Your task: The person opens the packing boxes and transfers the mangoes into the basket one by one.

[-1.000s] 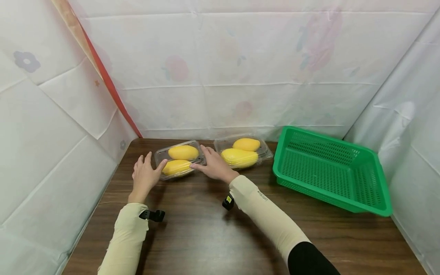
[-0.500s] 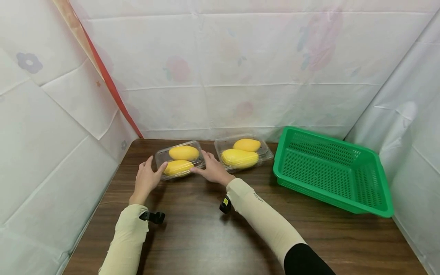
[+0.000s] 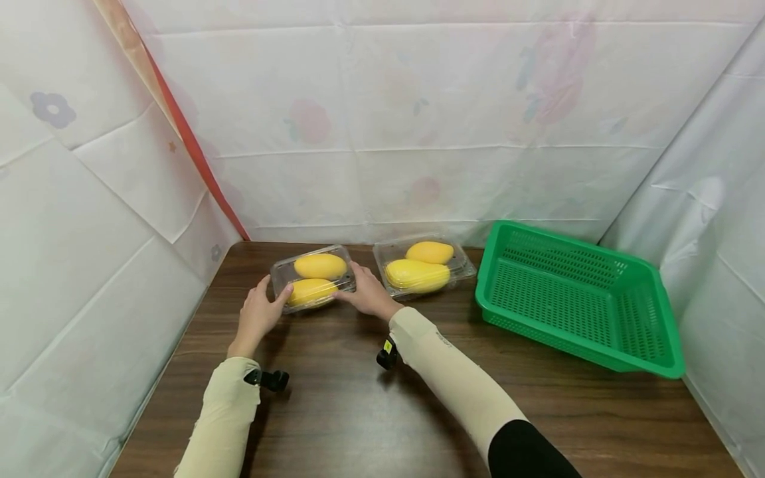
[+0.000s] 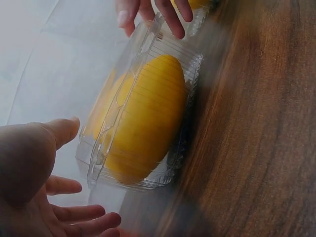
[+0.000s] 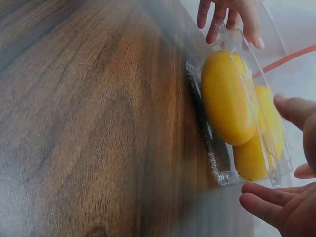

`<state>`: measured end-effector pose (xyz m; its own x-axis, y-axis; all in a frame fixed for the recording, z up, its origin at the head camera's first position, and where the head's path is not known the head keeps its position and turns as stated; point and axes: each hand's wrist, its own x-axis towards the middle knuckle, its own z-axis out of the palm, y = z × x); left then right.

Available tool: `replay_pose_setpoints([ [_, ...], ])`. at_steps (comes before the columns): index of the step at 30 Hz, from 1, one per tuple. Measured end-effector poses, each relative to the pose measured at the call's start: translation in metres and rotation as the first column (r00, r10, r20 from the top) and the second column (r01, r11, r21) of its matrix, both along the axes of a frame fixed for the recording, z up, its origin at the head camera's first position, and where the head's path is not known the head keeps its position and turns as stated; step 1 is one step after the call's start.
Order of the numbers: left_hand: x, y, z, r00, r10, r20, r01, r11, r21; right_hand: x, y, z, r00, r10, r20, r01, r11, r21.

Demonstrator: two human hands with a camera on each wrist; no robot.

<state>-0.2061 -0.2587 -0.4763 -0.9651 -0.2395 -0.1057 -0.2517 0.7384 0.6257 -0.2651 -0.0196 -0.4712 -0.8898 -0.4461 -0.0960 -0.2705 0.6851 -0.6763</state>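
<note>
A clear plastic clamshell box [image 3: 283, 272] with two yellow mangoes [image 3: 319, 266] sits at the back left of the table. My left hand [image 3: 258, 315] is at its left end, thumb tip near the lid's edge and fingers extended in the left wrist view. At the opposite end my right hand [image 3: 372, 293] has its thumb toward the front corner. The right wrist view shows those fingers [image 5: 266, 195] nearly straight, right at the box's end. To the right lies a second clear box [image 3: 459, 264] with a mango [image 3: 429, 252] and a larger, pear-shaped yellow fruit [image 3: 417, 274].
A green perforated plastic basket [image 3: 562, 332] stands at the right of the brown wooden table [image 3: 358, 411]. White patterned sheeting [image 3: 370, 186] rises behind the table and along both sides. Each wrist carries a black camera on a strap.
The left hand has moved slightly right, closer to the box, and its fingers have drawn down beside it. The right hand has shifted slightly left. The boxes have barely moved.
</note>
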Motion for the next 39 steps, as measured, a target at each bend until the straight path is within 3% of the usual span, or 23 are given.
replay_pose_setpoints([
  [18,-0.002,-0.003,-0.008,1.000,-0.022,-0.012,0.023,0.996,0.091,-0.008,-0.003,-0.012,0.998,-0.057,0.009,0.057,0.995,-0.082],
  [39,-0.005,-0.003,-0.006,0.999,0.002,-0.046,0.005,0.988,0.153,-0.011,-0.004,-0.013,0.996,-0.073,0.060,0.079,0.990,-0.116],
])
